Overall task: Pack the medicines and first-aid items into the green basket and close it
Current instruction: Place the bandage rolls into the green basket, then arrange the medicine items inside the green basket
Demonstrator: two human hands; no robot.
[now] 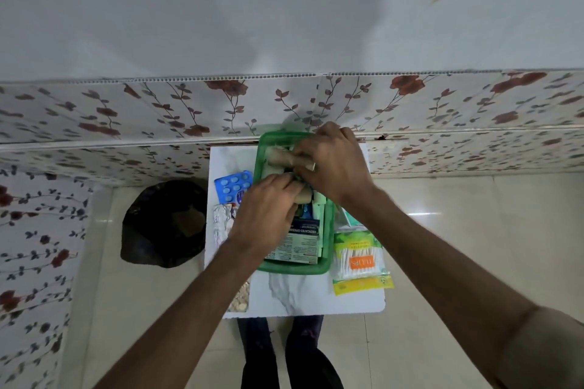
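The green basket (294,270) stands on a small white table (316,297), against the wall. Inside lie a dressing box (300,243) and brown bandage rolls. My right hand (331,164) is over the far end of the basket, fingers closed on a brown bandage roll (281,156). Over the basket's middle, my left hand (268,211) presses on a second brown roll (305,194). A blue blister strip (232,185) and a silver foil strip (221,224) lie left of the basket. A yellow cotton-bud pack (358,259) lies on the right.
A black bin bag (164,224) sits on the floor left of the table. A flowered wall panel (126,114) runs behind the table. My feet (284,357) stand at the table's front edge. A white packet (346,218) lies partly hidden under my right forearm.
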